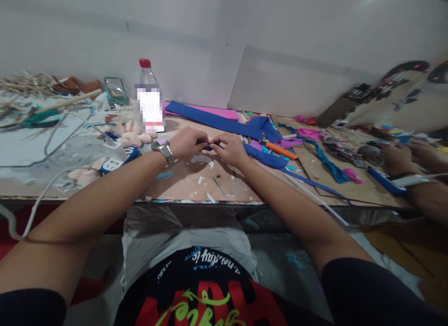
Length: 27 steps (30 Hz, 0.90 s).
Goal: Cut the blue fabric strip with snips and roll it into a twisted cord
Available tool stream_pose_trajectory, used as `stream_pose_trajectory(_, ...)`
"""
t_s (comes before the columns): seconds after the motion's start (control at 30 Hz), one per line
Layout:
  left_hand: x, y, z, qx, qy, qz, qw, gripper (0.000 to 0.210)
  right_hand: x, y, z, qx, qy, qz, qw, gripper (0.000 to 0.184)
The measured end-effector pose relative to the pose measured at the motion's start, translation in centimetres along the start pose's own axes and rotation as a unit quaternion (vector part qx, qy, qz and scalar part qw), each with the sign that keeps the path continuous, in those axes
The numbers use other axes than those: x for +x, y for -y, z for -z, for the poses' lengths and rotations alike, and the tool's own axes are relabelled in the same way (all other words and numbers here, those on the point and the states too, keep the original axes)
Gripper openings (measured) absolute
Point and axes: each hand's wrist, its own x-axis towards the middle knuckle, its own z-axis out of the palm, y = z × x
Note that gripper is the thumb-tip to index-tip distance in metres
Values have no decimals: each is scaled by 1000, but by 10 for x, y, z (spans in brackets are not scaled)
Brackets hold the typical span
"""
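Note:
Over the middle of the worktable, my left hand (187, 143), with a watch (164, 152) on its wrist, is closed in a pinch. Close beside it, my right hand (229, 148) pinches too, and the fingertips almost meet. Between them shows a small bit of dark blue fabric strip (266, 158), which seems to run behind my right hand and out to the right. My fingers hide most of the held end. Behind my hands lies a wider blue fabric band (213, 120), on top of a pink piece (226, 114).
A red-capped bottle (145, 74) stands behind my left hand. Left are a blue-and-white glue gun or similar device (119, 160), pale soft pieces (131, 138), green-handled pliers (42, 118) and sticks (28, 85). An orange cutter (281, 151) lies right. Another person's hands (397, 158) work far right.

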Motion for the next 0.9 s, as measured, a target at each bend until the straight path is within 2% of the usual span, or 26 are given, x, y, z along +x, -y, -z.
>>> stream_pose_trajectory(0.17, 0, -1, -3, 74, -22, -32, 996, 27, 1, -3, -1, -2, 1, 4, 1000, 10)
stream_pose_trajectory(0.33, 0, 1, -6, 26, -22, -7, 999, 26, 0, -1, 1, -39, 19, 18, 999, 10)
stream_pose_trajectory(0.53, -1, 3, -7, 7, -25, 1, 1000, 24, -2, 2, 3, -35, 12, 26, 999, 8)
stream_pose_trajectory(0.73, -1, -1, -5, -18, 3, 1, 1000, 27, -1, 2, 3, -58, 19, 24, 998, 9)
stream_pose_trajectory(0.9, -1, 1, -3, -39, 30, 24, 998, 28, -1, 2, 4, -25, 16, 28, 999, 9)
